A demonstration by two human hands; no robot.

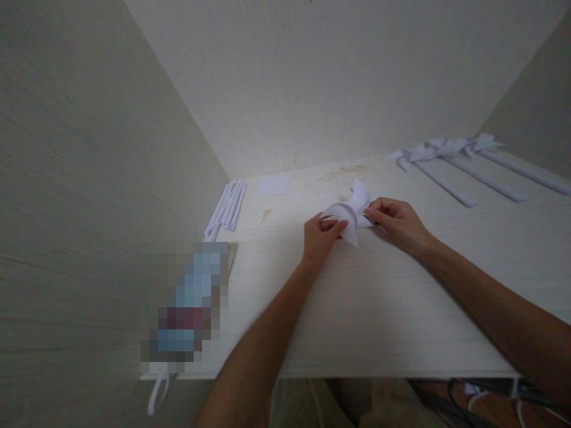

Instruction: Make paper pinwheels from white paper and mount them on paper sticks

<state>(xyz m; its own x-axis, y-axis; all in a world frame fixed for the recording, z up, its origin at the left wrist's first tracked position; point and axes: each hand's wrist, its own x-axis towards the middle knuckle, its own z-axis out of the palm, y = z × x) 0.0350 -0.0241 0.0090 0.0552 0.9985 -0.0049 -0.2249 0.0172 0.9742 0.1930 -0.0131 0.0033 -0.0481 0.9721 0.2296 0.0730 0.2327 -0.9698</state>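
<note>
Above the middle of the table, both hands hold a white paper pinwheel (352, 211) whose blades curl inward. My left hand (322, 235) pinches the curled paper on its left side between thumb and fingers. On the other side, my right hand (395, 219) is closed at the pinwheel's right edge, and a thin, pale stick-like bit shows at its fingertips. A small dark point sticks out near the upper blade. The undersides of the folds are hidden.
Finished-looking pinwheels (446, 148) on paper sticks (486, 178) lie at the back right. Rolled paper tubes (227, 205), a paper square (273, 185) and small toothpick-like sticks (265, 214) lie back left. A blurred-out object (191, 303) sits front left; walls enclose the table (357, 321).
</note>
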